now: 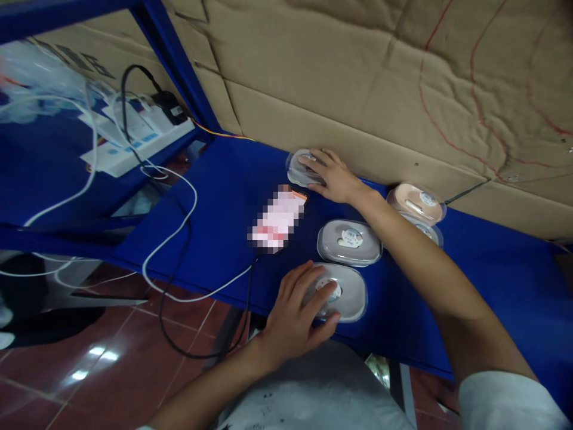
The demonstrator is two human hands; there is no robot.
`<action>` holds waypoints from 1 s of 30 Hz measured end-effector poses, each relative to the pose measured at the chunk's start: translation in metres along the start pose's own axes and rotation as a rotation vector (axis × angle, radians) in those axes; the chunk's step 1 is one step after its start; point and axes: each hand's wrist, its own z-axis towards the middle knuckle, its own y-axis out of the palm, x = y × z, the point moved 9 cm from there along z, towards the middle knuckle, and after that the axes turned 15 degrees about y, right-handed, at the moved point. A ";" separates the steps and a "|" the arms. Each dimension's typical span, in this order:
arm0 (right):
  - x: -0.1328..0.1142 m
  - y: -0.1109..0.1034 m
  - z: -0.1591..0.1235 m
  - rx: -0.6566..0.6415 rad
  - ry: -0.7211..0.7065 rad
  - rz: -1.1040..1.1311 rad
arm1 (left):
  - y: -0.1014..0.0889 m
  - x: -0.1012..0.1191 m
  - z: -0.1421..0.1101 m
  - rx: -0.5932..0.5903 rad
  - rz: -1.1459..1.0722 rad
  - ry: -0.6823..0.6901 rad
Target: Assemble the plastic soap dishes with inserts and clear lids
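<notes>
My left hand (304, 307) lies with fingers spread across the lid of a grey oval plastic container (351, 295) near the shelf's front edge. Its thumb is at the container's near side. Farther back, my right hand (333, 177) has its fingers and thumb around the right side of another clear-lidded container (299, 170), its index finger on top. Between the hands sits a third container (350, 242) with a round white label. Under my right forearm, a peach-coloured container (414, 202) rests on or against a partly hidden one (424, 229).
A phone (278, 218) with a blurred screen lies on the blue shelf (224, 179), a cable at its lower end. White and black cables loop off the left edge. A power strip (143, 146) with plugs stands left; cardboard (322, 77) lines the back.
</notes>
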 end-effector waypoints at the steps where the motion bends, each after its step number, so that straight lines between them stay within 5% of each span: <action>1: -0.001 -0.001 0.001 -0.003 -0.007 0.002 | 0.000 0.000 0.000 -0.005 0.002 -0.001; 12: -0.001 0.013 0.006 0.011 -0.058 0.054 | 0.001 0.000 0.000 -0.022 0.001 0.008; 30: 0.029 0.004 -0.014 0.119 -0.064 0.168 | 0.002 0.002 0.000 -0.030 -0.002 0.026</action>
